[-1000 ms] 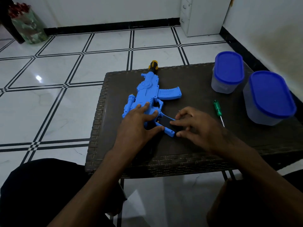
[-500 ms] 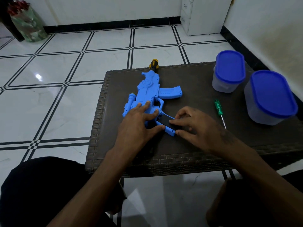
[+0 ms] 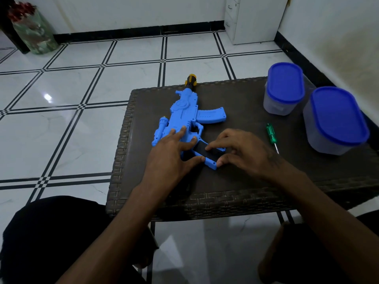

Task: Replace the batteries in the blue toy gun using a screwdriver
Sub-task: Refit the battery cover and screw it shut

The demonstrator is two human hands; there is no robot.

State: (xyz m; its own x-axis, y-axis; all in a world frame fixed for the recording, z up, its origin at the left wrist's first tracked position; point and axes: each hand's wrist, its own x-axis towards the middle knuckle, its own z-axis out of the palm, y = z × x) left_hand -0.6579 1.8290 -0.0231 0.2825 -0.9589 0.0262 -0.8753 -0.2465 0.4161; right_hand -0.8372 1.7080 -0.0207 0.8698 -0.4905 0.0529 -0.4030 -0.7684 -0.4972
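The gun (image 3: 185,117) lies flat on the tabletop (image 3: 235,181) at the centre of the frame, its long axis running from the yellow-tipped muzzle at the upper edge of the tabletop down and slightly right to the grip end, which sits directly between the two hands. The left hand (image 3: 171,154) rests on the rear body with fingers spread and fairly straight, pressing the toy down, its thumb against the lower side of the grip. The right hand (image 3: 240,149) comes in from the right, fingers curled, its fingertips pinching the end of the grip where a dark opening or panel (image 3: 206,150) shows; whether that is a battery, the bare compartment or a cover I cannot tell. The screwdriver (image 3: 271,136) lies untouched just beyond the right hand, toward the right of the frame, handle pointing up-frame, so the right hand is clearly the nearer one to it. Two containers (image 3: 336,117) stand at the right. Judging by this, the work is at the grip's compartment.
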